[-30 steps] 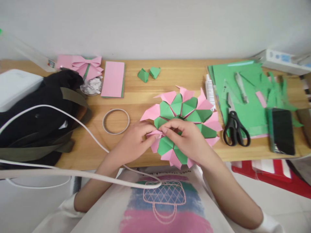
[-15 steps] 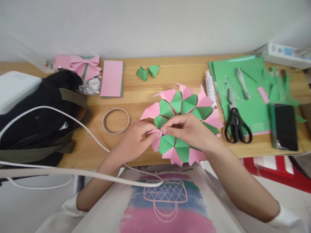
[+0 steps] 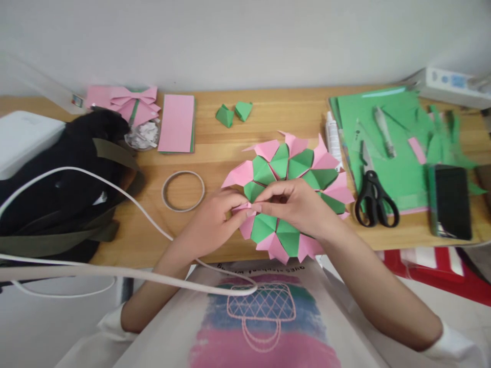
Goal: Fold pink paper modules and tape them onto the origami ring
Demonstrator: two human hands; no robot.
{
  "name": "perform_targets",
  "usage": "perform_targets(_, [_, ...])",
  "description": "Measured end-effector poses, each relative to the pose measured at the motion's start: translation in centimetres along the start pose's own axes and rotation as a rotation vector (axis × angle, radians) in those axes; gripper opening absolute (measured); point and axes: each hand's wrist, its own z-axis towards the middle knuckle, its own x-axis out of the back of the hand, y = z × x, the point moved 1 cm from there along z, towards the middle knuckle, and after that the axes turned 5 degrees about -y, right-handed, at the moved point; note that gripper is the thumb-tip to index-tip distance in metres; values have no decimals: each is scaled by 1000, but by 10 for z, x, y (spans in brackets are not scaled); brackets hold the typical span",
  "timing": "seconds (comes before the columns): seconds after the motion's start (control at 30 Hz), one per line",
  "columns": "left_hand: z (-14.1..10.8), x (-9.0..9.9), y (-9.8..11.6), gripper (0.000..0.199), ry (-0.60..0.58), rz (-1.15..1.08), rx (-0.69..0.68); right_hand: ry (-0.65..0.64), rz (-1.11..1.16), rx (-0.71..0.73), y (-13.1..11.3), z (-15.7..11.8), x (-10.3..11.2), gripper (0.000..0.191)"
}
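Note:
A round pink and green folded-paper flower [image 3: 287, 240] lies near the front edge of the wooden table, green segments inside and pink petals outside. My left hand [image 3: 217, 220] pinches a pink petal on its left side. My right hand [image 3: 303, 207] reaches over the flower from the right, its thumb and fingertips closed on the same petal, right beside my left fingertips. The flower's middle is partly covered by my right hand. Two small green folded pieces [image 3: 224, 116] rest behind the flower.
A tape roll [image 3: 183, 191] lies left of the flower, near a black bag [image 3: 61, 179] and a white cable [image 3: 134, 276]. To the right are scissors [image 3: 374, 199], a glue tube [image 3: 333, 138], green sheets [image 3: 391, 179] and a phone [image 3: 451, 202]. Pink cards [image 3: 177, 123] lie behind.
Both hands keep nearly the same pose, still pinching the petal. My right fingertips and the flower have shifted very slightly.

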Motion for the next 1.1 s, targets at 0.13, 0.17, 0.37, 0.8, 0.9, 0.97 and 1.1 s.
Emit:
perform_targets(0.13, [0,0,0,33,-5,-9,-5,13,-39,40,2,0,-1,17])
perform_targets(0.17, [0,0,0,33,-4,-13,-5,13,-52,49,2,1,-1,17])
perform_targets(0.37, [0,0,1,31,-13,-36,13,30,-169,129,4,2,-3,18])
perform_targets(0.8, [-5,0,2,22,52,-41,43,154,-552,260,2,-5,-12,13])
perform_targets(0.9, [-5,1,1,20,56,-43,34,175,-643,270,3,-7,-14,12])
perform_targets(0.97, [-5,2,1,17,56,-46,44,179,-689,255,3,-8,-15,11])
perform_targets(1.1, [-5,3,2,15,39,-46,83,178,-753,198,2,-10,-18,8])
